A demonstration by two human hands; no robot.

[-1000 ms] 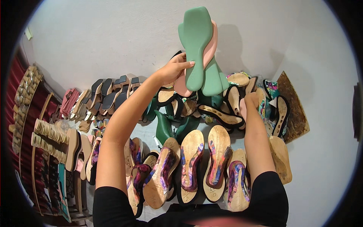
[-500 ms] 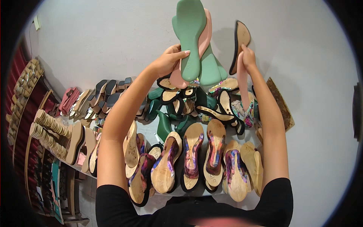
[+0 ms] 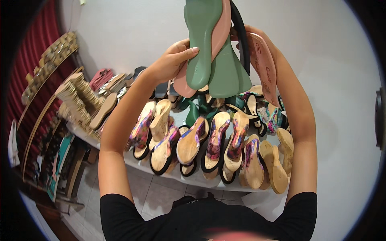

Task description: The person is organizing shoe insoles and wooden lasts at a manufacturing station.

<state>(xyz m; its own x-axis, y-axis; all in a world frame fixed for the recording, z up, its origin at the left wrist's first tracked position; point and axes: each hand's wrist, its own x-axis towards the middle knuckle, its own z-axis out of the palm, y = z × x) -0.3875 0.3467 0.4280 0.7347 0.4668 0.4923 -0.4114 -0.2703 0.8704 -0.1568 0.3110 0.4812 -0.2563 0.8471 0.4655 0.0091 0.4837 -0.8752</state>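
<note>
My left hand (image 3: 172, 61) is closed on a fanned bunch of green insoles (image 3: 201, 44) and pink insoles (image 3: 222, 30), its thumb pressed across the front one. They hang upright above the far part of the table. To the right, my right hand (image 3: 257, 32) is raised beside the bunch, partly hidden. It grips a pink insole (image 3: 263, 66) with handwriting on it, and a black-edged sole (image 3: 242, 38) seen nearly edge-on stands at its fingers. Below both hands, several wooden-topped wedge soles (image 3: 193, 140) with colourful patterned sides lean in a row.
Behind the row lie green wedge pieces (image 3: 193, 114) and patterned soles (image 3: 270, 118). Stacks of beige soles (image 3: 78, 90) fill the table's left end. A curved rack (image 3: 48, 70) stands by a red curtain (image 3: 24, 76); a pale wall (image 3: 341, 120) rises at right.
My right hand has moved left, bringing the pink insole and black-edged sole close beside the bunch. The bunch stays in my left hand. The view has shifted, with more floor showing.
</note>
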